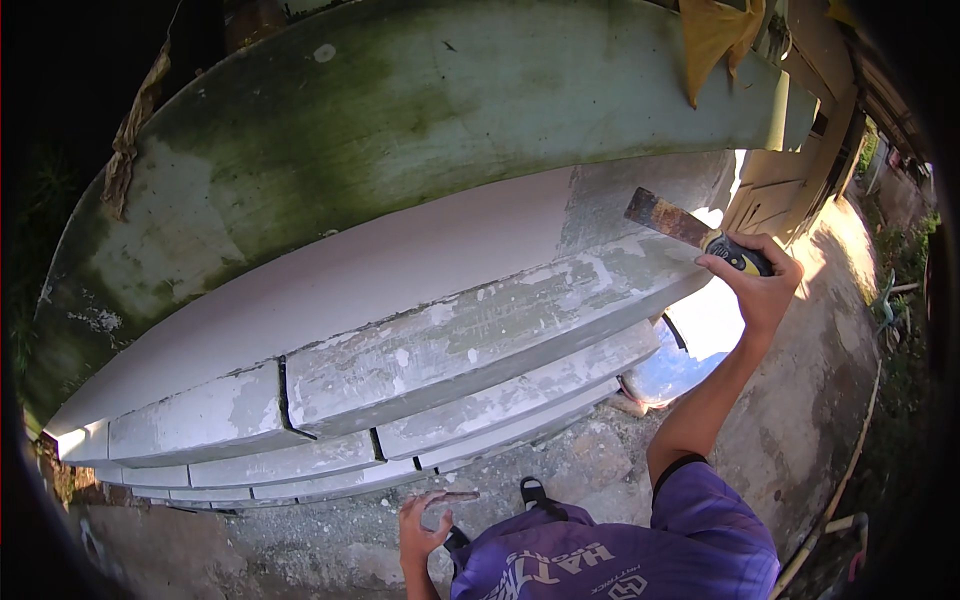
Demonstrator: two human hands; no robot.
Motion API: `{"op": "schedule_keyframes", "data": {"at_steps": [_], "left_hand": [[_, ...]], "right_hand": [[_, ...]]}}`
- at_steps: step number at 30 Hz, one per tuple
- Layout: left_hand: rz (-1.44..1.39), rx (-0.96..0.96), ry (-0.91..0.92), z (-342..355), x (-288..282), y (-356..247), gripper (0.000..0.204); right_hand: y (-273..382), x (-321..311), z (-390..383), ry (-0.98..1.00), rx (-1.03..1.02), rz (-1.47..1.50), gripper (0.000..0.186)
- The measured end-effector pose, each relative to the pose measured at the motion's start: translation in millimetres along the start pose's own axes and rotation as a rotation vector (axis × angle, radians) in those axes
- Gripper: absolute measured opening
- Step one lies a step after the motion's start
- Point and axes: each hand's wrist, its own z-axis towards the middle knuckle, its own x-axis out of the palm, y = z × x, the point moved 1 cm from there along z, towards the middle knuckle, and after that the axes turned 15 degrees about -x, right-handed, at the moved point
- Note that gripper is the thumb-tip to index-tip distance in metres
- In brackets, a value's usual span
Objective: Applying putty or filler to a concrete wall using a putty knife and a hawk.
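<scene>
My right hand (764, 278) is raised at the right, its fingers wrapped round the black and yellow handle of a putty knife (672, 218). The knife's flat blade is brown with rust and points left, in front of a grey, unpainted patch of wall (610, 200). Low in the view, near my body, my left hand (424, 530) is curled with thumb and fingers pinching a thin, flat brownish strip (458, 497), seen edge-on; its kind cannot be told. Below the wall run long stepped ledges (480, 330), patched with white and grey.
A mossy green and white curved slab (400, 110) overhangs the smooth white wall (400, 260). Dry leaves (712, 40) hang from it. A blue and white rounded object (668, 368) stands beside the ledges' right end. Rough concrete ground (800, 400) lies at right, bordered by plants.
</scene>
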Motion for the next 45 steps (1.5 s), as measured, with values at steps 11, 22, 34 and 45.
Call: {"op": "schedule_keyframes", "data": {"at_steps": [11,22,34,45], "left_hand": [[-0.009,0.009,-0.017,-8,-12,5,0.039],[-0.008,0.004,0.017,-13,-24,22,0.038],[0.074,0.063,0.019,-12,-37,17,0.034],[0.026,0.094,0.022,-10,-33,10,0.034]], "right_hand": [[-3,7,-17,0.054,0.039,-0.111,0.04],[29,20,-21,0.114,-0.015,-0.152,0.038],[30,30,-18,0.117,-0.059,-0.156,0.036],[39,39,-2,0.107,-0.01,-0.118,0.04]]}}
